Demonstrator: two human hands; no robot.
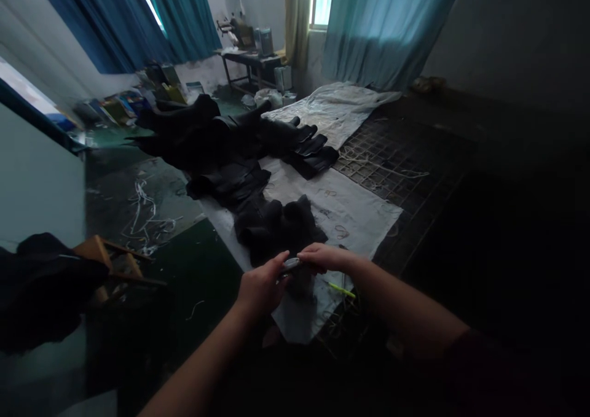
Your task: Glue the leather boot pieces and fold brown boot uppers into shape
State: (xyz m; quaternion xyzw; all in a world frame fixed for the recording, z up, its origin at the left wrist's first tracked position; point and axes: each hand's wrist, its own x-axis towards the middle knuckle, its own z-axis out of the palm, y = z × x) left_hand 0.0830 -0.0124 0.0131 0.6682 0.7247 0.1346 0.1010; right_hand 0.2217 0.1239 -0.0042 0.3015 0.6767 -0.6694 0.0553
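A small, shiny, pale oval object point(291, 263) with a dark edge is held between my two hands; its kind is too dim to make out. My left hand point(263, 284) is closed on its left side, the thumb lying along the top. From the right, my right hand point(325, 257) pinches its other end with the fingertips. Just beyond the hands lie curled black sheets point(279, 220) on a white cloth point(364, 211). A thin yellow-green stick-like tool point(341, 290) rests on the cloth below my right hand.
A larger heap of black sheets point(207, 134) covers the cloth's far left. Beside it on the right is a metal grid point(382, 165) with loose cords. White strips point(142, 208) litter the floor at left, near a wooden stool point(96, 248). A table point(251, 58) with a machine stands at the back.
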